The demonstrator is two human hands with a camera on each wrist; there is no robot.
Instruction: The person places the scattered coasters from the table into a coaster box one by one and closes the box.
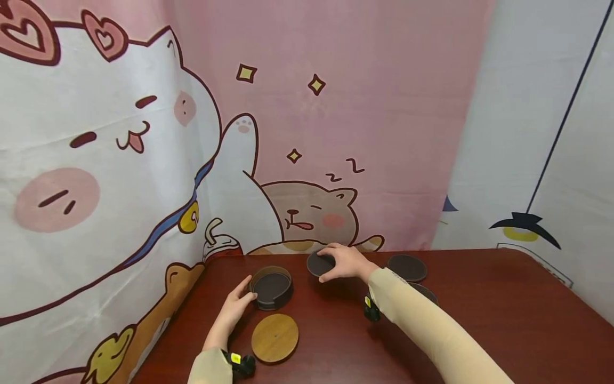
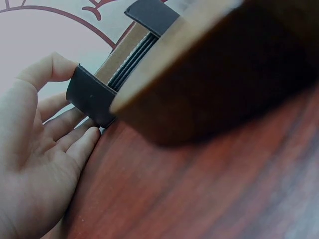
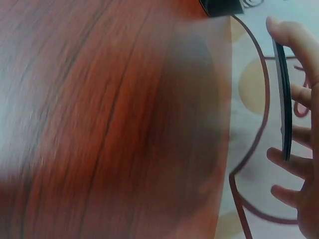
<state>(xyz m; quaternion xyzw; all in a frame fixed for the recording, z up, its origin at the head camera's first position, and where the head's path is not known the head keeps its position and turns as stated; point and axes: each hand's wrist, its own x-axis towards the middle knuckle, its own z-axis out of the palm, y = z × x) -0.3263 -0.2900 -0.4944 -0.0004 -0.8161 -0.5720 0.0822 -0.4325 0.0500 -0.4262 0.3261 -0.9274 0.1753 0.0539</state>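
Note:
My right hand pinches a round black coaster by its edges above the back of the table. In the right wrist view the coaster is seen edge-on between thumb and fingers. A round coaster holder, dark outside with a brown inner wall, stands to the left; black coasters lie stacked inside. My left hand holds the holder's left side, thumb in front and fingers round the wall. Through a gap in the holder's wall, the left wrist view shows the stacked edges.
A round wooden disc lies in front of the holder. Two more dark coasters lie to the right, one farther back and one partly hidden by the right sleeve. A printed cloth hangs behind the red-brown table.

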